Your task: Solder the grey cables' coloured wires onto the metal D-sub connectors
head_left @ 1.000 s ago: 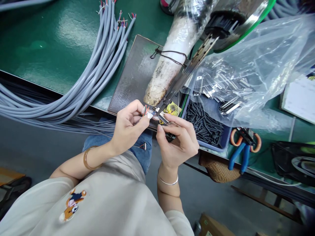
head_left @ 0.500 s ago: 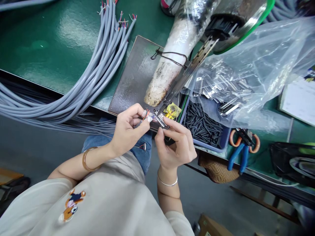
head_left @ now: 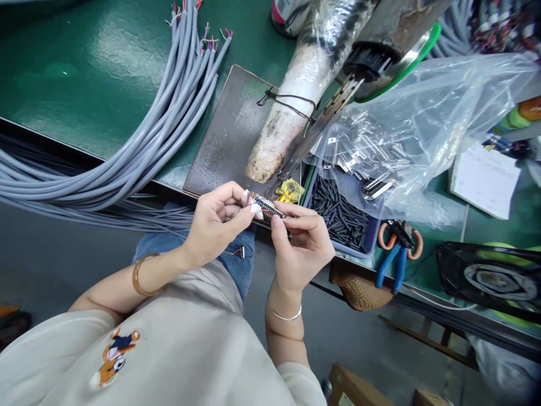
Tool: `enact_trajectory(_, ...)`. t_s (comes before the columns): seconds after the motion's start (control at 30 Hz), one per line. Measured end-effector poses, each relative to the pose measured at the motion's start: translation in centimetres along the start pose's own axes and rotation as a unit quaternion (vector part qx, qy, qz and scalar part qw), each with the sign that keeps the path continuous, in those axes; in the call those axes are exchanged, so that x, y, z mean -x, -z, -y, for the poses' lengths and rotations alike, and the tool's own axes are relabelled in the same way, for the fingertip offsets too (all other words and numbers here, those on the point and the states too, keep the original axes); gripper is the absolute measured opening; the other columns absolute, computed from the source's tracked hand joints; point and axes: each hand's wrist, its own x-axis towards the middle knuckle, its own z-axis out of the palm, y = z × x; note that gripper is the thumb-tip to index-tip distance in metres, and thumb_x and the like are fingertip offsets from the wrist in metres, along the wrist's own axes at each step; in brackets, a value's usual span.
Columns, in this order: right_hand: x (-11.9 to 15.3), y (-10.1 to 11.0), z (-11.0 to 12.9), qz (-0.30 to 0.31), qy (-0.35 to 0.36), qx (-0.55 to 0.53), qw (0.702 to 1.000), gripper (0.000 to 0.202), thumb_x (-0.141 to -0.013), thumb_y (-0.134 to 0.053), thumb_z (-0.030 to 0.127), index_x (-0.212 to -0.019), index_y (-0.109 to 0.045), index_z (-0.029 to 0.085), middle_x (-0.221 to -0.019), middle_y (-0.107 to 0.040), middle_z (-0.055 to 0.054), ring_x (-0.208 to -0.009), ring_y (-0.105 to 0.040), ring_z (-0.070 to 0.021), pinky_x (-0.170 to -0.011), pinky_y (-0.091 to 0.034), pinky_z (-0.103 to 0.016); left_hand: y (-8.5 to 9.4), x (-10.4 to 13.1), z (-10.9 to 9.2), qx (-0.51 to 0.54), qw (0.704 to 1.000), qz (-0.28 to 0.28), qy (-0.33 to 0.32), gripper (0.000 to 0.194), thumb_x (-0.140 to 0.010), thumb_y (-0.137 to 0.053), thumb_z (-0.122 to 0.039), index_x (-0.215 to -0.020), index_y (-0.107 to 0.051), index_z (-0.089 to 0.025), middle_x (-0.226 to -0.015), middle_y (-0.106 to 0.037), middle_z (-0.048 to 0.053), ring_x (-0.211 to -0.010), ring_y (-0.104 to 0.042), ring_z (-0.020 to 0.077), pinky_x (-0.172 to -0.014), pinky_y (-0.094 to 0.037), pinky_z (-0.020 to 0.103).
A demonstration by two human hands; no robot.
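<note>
Between my two hands is a slim multi-pin connector [head_left: 269,207] with a metal shell. My left hand [head_left: 217,217] pinches thin coloured wires [head_left: 249,197] at its left end, with white coverings on thumb and fingertip. My right hand [head_left: 303,237] grips the connector's right end between thumb and fingers. Part of the wires is hidden behind my left fingers. Just beyond the connector lies a crumpled yellow piece [head_left: 289,190]. Another small wired connector [head_left: 241,251] rests over my leg.
Grey cables [head_left: 156,127] sweep across the left. Ahead are a plastic-wrapped white tube [head_left: 281,121] and a perforated metal strip [head_left: 338,107]. Rightward stand a blue bin [head_left: 372,248] of black sleeves, a clear bag [head_left: 448,107] with metal connectors, cutters [head_left: 395,256] and a black fan [head_left: 486,276].
The connector has turned in my fingers and now meets the coloured wires at my left hand. My right hand has moved slightly. The view has shifted a little to the right.
</note>
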Motion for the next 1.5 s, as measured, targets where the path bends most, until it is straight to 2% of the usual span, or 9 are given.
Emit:
enact_trajectory(0.13, 0.3, -0.3, -0.1, -0.006, 0.030, 0.033, 0.999, 0.013, -0.089, -0.072, 0.012, -0.085, -0.064, 0.022, -0.099, -0.078, -0.003, -0.092, -0.077, -0.0164, -0.080, -0.064, -0.033, -0.2, 0.3, 0.8, -0.011, 0.999, -0.036, -0.030, 0.031, -0.086, -0.078, -0.040, -0.079, -0.057, -0.018, -0.070, -0.060, -0.004, -0.045, -0.043, 0.0018, -0.043, -0.039, 0.014)
enact_trajectory(0.3, 0.6, -0.5, -0.3, -0.004, 0.076, 0.078, 0.994, 0.014, -0.088, -0.073, 0.013, -0.087, -0.063, 0.023, -0.103, -0.078, -0.003, -0.093, -0.077, -0.0176, -0.077, -0.064, -0.033, -0.5, 0.5, 1.6, -0.037, 0.995, -0.062, -0.067, 0.024, -0.091, -0.072, -0.034, -0.082, -0.057, -0.018, -0.075, -0.063, -0.003, -0.046, -0.043, 0.0020, -0.045, -0.040, 0.015)
enact_trajectory(0.43, 0.4, -0.5, -0.2, -0.012, 0.100, 0.087, 0.991, 0.017, -0.086, -0.074, 0.010, -0.088, -0.063, 0.023, -0.104, -0.079, -0.003, -0.090, -0.076, -0.0160, -0.076, -0.063, -0.031, -0.5, 0.5, 1.7, -0.077, 0.990, -0.074, -0.091, 0.018, -0.090, -0.071, -0.026, -0.080, -0.058, -0.019, -0.070, -0.060, -0.004, -0.047, -0.043, 0.0032, -0.044, -0.035, 0.016)
enact_trajectory(0.57, 0.0, -0.4, -0.1, -0.008, 0.113, 0.103, 0.988, 0.017, -0.085, -0.075, 0.010, -0.086, -0.064, 0.023, -0.103, -0.079, -0.002, -0.088, -0.076, -0.0160, -0.075, -0.063, -0.031, -0.4, 0.5, 1.8, -0.135, 0.983, -0.079, -0.100, 0.019, -0.084, -0.071, -0.019, -0.074, -0.055, -0.019, -0.066, -0.058, -0.003, -0.053, -0.049, 0.0063, -0.049, -0.038, 0.017)
enact_trajectory(0.87, -0.8, -0.5, -0.1, -0.009, 0.128, 0.122, 0.984, 0.018, -0.083, -0.078, 0.009, -0.087, -0.067, 0.023, -0.105, -0.079, -0.002, -0.093, -0.076, -0.0174, -0.077, -0.064, -0.031, -0.7, -0.2, 1.4, -0.165, 0.976, -0.084, -0.118, 0.018, -0.084, -0.067, -0.019, -0.072, -0.054, -0.020, -0.064, -0.058, -0.003, -0.053, -0.047, 0.0066, -0.048, -0.036, 0.018)
enact_trajectory(1.07, -0.5, -0.6, -0.2, -0.018, 0.167, 0.147, 0.975, 0.019, -0.083, -0.078, 0.010, -0.089, -0.067, 0.024, -0.108, -0.079, -0.003, -0.093, -0.077, -0.0174, -0.077, -0.066, -0.031, -0.6, -0.4, 0.6, -0.125, 0.987, -0.069, -0.076, 0.018, -0.079, -0.072, -0.020, -0.072, -0.056, -0.019, -0.063, -0.058, -0.003, -0.049, -0.042, 0.0051, -0.043, -0.032, 0.017)
enact_trajectory(1.2, 0.1, -0.5, -0.9, -0.003, 0.197, 0.164, 0.967, 0.021, -0.082, -0.078, 0.009, -0.090, -0.065, 0.023, -0.109, -0.080, -0.005, -0.094, -0.078, -0.0165, -0.078, -0.066, -0.027, -0.6, -0.6, 0.2, -0.082, 0.994, -0.066, -0.028, 0.021, -0.074, -0.072, -0.017, -0.069, -0.053, -0.018, -0.066, -0.057, -0.003, -0.050, -0.044, 0.0036, -0.045, -0.036, 0.015)
enact_trajectory(1.4, 0.3, -0.4, -1.0, -0.021, 0.203, 0.171, 0.964, 0.021, -0.083, -0.078, 0.010, -0.092, -0.065, 0.023, -0.105, -0.081, -0.004, -0.088, -0.078, -0.0162, -0.074, -0.064, -0.026, -0.5, -0.3, 0.4, -0.059, 0.996, -0.064, 0.000, 0.024, -0.076, -0.077, -0.021, -0.071, -0.054, -0.017, -0.073, -0.061, -0.002, -0.051, -0.046, 0.0029, -0.043, -0.036, 0.014)
enact_trajectory(1.5, 0.4, -0.4, -0.9, -0.037, 0.200, 0.171, 0.964, 0.020, -0.083, -0.079, 0.011, -0.092, -0.066, 0.023, -0.102, -0.081, -0.003, -0.085, -0.078, -0.0162, -0.073, -0.064, -0.028, -0.3, 0.1, 0.5, -0.057, 0.997, -0.049, -0.009, 0.021, -0.077, -0.079, -0.021, -0.076, -0.059, -0.017, -0.067, -0.057, -0.005, -0.046, -0.043, 0.0018, -0.042, -0.036, 0.014)
